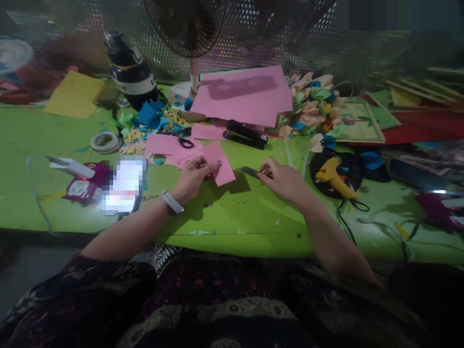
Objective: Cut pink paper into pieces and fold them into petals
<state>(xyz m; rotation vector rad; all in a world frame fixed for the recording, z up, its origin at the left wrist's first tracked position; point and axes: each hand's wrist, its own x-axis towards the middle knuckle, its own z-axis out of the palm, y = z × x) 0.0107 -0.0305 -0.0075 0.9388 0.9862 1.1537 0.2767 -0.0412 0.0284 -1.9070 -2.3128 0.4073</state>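
Note:
My left hand (194, 175) is closed in a pinch on a small pink paper piece (221, 164), held just above the green table (235, 212). My right hand (284, 178) is closed round a small dark tool with a yellow part, apparently a cutter (254, 172), resting on the table to the right of the paper. A white band sits on my left wrist. More pink paper pieces (166, 145) lie behind my left hand, with scissors (184, 141) on them.
A black stapler (245, 134) and a large pink sheet (246, 94) lie behind. A phone (123, 186) and white marker (72, 167) sit at left, a tape roll (105, 141), a bottle (130, 70), a fan base (184, 92), paper flowers (313, 108), a yellow glue gun (335, 178) at right.

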